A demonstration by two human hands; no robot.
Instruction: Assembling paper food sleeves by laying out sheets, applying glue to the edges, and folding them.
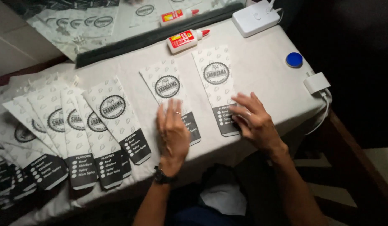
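A: Hands?
B: Left hand point(173, 132) flat, fingers spread, on middle paper sleeve point(169, 90); right hand point(254, 119) open over right paper sleeve point(217, 83).
A: Containers?
B: Glue bottle point(185, 40), capped, on cloth-covered bench point(261, 67).

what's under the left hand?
The left hand lies flat on a printed paper sleeve; its round emblem and lower dark panel show around the hand. The sleeve's middle section is covered, so nothing there can be seen.

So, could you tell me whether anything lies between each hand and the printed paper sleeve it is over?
Nothing visible does. The left hand lies flat over the lower part of the middle paper sleeve, and the right hand hovers over the lower end of the right paper sleeve. The glue bottle lies farther back, clear of both.
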